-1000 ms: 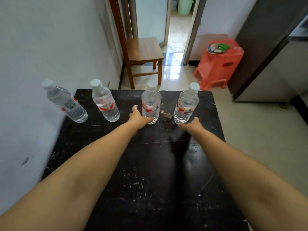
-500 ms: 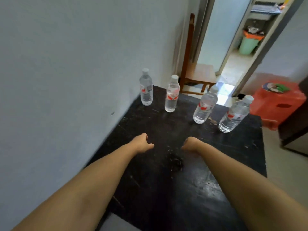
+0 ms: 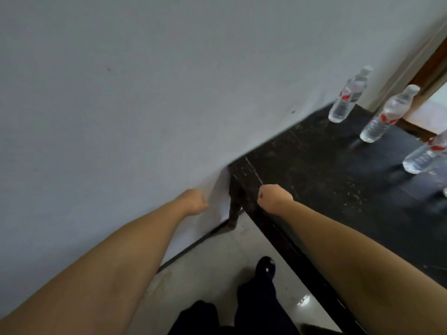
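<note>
Row of bottles (image 3: 384,114) on the table (image 3: 326,180), far side, wall (image 3: 145,93) along the table's left edge

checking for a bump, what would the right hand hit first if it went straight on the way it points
Probably the wall. The right hand points up and left over the near corner of the table, and the wall stands just past that corner. Depth is hard to judge here.
</note>
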Demonstrator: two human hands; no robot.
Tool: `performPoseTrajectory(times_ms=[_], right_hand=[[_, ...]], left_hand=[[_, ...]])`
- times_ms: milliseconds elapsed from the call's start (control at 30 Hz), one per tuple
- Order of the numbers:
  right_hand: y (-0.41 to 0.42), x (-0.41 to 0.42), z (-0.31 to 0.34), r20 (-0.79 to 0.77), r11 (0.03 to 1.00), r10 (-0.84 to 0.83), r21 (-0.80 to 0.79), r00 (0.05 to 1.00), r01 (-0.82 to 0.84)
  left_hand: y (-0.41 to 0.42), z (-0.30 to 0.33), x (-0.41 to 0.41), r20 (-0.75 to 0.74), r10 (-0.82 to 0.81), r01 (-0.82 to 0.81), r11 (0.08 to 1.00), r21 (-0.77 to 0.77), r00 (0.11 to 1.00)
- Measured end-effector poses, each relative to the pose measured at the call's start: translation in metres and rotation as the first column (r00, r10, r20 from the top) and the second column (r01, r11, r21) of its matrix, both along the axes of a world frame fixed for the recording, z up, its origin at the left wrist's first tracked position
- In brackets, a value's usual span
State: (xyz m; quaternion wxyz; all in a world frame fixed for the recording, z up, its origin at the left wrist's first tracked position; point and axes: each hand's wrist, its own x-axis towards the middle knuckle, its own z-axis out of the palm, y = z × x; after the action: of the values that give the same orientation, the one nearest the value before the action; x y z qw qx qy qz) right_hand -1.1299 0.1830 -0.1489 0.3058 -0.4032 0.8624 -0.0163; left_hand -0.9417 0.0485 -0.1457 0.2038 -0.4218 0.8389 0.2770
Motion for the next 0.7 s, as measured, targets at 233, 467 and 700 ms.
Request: performPoseTrajectory(times_ms=[233, 467, 700], right_hand=[[-0.033, 0.100, -0.006, 0.101, 0.823, 0.471, 0.307, 0.876, -0.478], [-0.067, 0.156, -0.025, 0.080, 0.577, 0.772, 0.328, 0.631, -0.748], [-0.059, 0.215, -0.051, 0.066, 0.225, 0.964, 0.312, 0.258, -0.923]], left_hand=[[0.015, -0.011, 0.105, -0.025, 0.286, -0.283, 0.956, 0.079, 0.958], [0.064, -0.029, 0.187, -0.052, 0.666, -0.662, 0.745, 0.079, 0.744], [0.171, -0.052, 0.218, -0.030, 0.914, -0.903, 0.404, 0.143, 0.404]])
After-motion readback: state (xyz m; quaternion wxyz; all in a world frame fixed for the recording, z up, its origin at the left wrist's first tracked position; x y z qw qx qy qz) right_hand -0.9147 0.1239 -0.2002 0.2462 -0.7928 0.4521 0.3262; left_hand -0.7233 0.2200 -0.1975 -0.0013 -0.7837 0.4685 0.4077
